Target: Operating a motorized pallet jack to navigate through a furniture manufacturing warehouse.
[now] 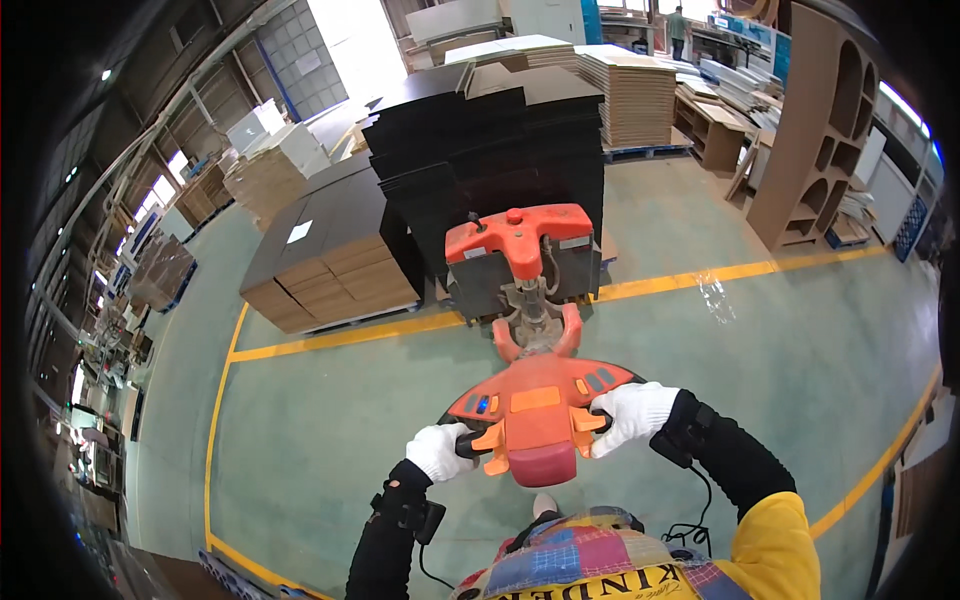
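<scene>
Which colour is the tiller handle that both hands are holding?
Orange, seen in the head view: the tiller handle with its red lower pad.

left hand (438,450) and right hand (632,414) gloved, fists closed, forearms extended

The black stack (490,140) hides the pallet truck's forks; both gloved hands' fingers curl out of sight.

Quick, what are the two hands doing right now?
Left hand: closed around the left grip of the orange pallet truck handle.
Right hand: closed around the right grip of the same handle.
</scene>
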The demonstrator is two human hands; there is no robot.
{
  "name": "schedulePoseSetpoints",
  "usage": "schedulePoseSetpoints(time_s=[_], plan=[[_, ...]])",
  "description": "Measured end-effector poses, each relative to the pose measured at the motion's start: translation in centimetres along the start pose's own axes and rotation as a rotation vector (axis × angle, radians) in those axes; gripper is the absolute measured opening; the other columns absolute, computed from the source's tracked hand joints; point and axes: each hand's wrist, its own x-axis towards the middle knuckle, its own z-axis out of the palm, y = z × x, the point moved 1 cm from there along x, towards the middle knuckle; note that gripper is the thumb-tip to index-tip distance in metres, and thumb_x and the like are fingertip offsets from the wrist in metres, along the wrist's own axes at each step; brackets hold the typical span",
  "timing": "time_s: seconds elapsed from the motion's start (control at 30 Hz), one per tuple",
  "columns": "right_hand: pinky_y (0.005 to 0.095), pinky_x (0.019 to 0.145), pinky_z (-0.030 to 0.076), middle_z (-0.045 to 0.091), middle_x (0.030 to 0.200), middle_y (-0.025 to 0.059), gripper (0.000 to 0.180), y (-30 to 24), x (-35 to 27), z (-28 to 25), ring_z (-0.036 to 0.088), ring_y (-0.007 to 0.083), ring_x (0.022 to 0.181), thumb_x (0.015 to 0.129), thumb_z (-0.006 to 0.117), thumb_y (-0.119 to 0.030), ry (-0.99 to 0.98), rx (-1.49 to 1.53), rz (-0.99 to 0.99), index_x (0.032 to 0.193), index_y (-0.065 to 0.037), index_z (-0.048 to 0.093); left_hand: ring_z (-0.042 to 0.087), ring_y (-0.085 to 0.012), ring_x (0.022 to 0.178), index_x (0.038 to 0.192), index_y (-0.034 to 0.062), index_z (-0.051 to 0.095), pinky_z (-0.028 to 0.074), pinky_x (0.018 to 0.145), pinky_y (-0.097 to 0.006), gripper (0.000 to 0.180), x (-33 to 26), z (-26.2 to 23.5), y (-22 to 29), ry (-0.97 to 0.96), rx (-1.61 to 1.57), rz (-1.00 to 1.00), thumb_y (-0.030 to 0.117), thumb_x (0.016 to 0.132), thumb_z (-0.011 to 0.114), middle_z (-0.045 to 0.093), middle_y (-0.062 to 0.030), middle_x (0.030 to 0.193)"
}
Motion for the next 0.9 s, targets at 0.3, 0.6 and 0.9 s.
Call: schedulePoseSetpoints(time_s=[0.3,0.6,0.9], plan=[[0.0378,0.089,0.051,0.069,0.110,0.0167,0.089,0.3,0.0,-0.1,0.066,0.0317,0.105,0.067,0.079,-0.064,-0.037,0.005,0.039,0.128,-0.002,0.059,0.070,-0.0321,0.079,0.093,0.0137,0.071,0.057,0.073,-0.042,0.032,-0.6,2.2,0.2,0.313,0.001,0.074,0.029,0.066,0.081,0.072,-0.0099,0.086],[0.0384,0.083,0.052,0.071,0.101,0.0155,0.077,-0.2,0.4,0.5,0.068,0.0315,0.096,0.068,0.080,-0.060,-0.007,0.015,-0.028,0.117,-0.003,0.064,0.070,-0.0313,0.085,0.095,0.0141,0.071,0.057,0.078,-0.040,0.035,-1.6,1.4,0.5,0.263,0.044,-0.040,0.029,0.066,0.084,0.072,-0.0091,0.090],[0.0440,0.072,0.053,0.070,0.087,0.0177,0.065,5.0,2.7,3.3,0.069,0.0330,0.081,0.070,0.078,-0.059,0.138,0.035,-0.308,0.100,-0.002,0.066,0.071,-0.0306,0.088,0.103,0.0087,0.068,0.057,0.079,-0.041,0.039,0.7,2.3,0.8,0.233,-0.052,0.091,0.020,0.070,0.083,0.073,-0.0128,0.094]])
